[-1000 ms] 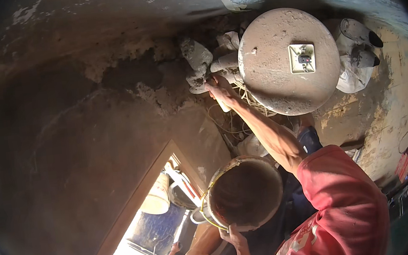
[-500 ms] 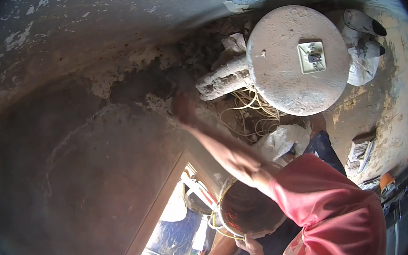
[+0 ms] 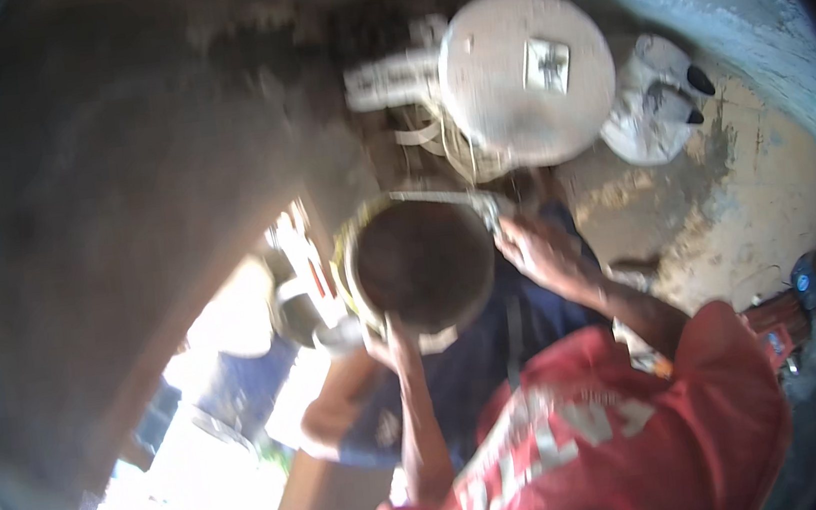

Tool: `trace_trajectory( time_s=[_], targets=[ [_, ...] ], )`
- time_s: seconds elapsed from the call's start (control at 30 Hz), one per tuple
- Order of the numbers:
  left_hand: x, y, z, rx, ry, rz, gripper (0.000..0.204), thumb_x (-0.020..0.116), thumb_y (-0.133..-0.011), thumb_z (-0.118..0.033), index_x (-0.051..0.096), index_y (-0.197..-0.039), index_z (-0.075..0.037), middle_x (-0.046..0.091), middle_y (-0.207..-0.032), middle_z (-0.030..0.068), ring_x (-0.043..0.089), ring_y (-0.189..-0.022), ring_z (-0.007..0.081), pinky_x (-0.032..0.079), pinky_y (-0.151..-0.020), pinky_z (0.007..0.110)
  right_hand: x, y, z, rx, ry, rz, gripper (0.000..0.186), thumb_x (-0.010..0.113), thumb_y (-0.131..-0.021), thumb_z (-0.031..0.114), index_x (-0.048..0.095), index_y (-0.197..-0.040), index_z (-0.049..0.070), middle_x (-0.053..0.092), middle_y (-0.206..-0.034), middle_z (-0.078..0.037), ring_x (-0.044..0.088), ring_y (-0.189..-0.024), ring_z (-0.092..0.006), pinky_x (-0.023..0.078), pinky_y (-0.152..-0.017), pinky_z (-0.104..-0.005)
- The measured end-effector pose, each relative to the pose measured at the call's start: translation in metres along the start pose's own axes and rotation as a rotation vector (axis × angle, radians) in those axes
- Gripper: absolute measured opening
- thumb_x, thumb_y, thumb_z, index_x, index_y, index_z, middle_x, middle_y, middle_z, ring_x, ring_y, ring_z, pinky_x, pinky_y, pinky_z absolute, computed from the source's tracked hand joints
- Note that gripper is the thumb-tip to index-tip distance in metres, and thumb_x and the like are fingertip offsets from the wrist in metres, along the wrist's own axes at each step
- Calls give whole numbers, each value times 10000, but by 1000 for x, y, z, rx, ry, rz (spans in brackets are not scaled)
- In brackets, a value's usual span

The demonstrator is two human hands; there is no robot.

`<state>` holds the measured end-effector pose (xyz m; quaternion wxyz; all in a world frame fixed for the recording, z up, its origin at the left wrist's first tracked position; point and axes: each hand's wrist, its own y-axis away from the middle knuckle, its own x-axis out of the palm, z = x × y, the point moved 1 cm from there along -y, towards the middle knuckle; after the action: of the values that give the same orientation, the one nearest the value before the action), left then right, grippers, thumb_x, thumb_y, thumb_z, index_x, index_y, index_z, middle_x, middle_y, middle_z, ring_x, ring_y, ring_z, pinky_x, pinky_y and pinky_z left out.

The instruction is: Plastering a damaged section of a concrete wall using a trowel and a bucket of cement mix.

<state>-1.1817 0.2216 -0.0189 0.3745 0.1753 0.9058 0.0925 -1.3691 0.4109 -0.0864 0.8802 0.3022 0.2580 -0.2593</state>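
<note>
A round bucket [image 3: 424, 265] with a dark inside is held in front of my body, its opening facing up. My left hand [image 3: 395, 345] is closed on its near rim. At the bucket's far right side my right hand [image 3: 533, 249] is closed round what looks like a plastering trowel [image 3: 442, 197]. The trowel's thin, pale edge lies along the far rim, and motion blur hides its exact shape. I cannot tell what is inside the bucket.
Beyond the bucket stands a round, pale stool top [image 3: 500, 93] carrying a small square socket box [image 3: 547, 66]. Cables [image 3: 466, 148] hang beside it, and a white sack [image 3: 645, 127] lies to its right. The dark wall [image 3: 119, 187] and a bright doorway [image 3: 214, 408] are at the left.
My right arm has drawn back from the wall to the bucket, bringing the trowel to its rim. The view has shifted, and the bucket now sits nearer the middle.
</note>
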Motion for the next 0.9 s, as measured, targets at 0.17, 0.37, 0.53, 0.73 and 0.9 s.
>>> trace_trajectory(
  time_s=[0.17,0.37,0.53,0.73,0.9],
  targets=[
    [9,2,-24,131,57,-18,162,543,-685,4,385,-674,-31,349,-585,-12,320,-540,89,291,-476,294,22,-35,37,-363,572,124,188,596,-758,144,628,-874,-1,623,-685,-74,628,-662,-207,483,-607,-362],
    [20,37,-71,468,-153,-10,220,584,-641,-46,365,-622,-43,345,-506,102,351,-418,238,317,-446,353,30,-61,88,-521,1185,993,163,688,-717,241,668,-705,80,654,-718,-54,629,-646,-277,490,-598,-419],
    [22,55,-73,547,-132,-11,196,577,-623,-48,382,-615,-45,381,-520,115,422,-430,275,351,-450,356,9,-21,70,-448,323,627,268,623,-815,271,710,-943,51,696,-912,-149,678,-843,-307,532,-737,-443],
    [3,33,-49,272,8,-67,217,563,-687,-34,348,-659,-27,353,-556,19,324,-519,117,289,-486,323,17,-16,49,50,-277,774,454,652,-831,429,634,-836,-24,572,-573,-114,567,-469,-205,452,-469,-359],
    [-5,3,-14,86,408,-83,173,515,-749,-14,556,-916,6,520,-784,13,443,-674,107,388,-600,257,-6,-24,38,2,-512,638,467,639,-858,454,562,-744,8,451,-466,-48,432,-389,-119,354,-419,-328]
  ],
)
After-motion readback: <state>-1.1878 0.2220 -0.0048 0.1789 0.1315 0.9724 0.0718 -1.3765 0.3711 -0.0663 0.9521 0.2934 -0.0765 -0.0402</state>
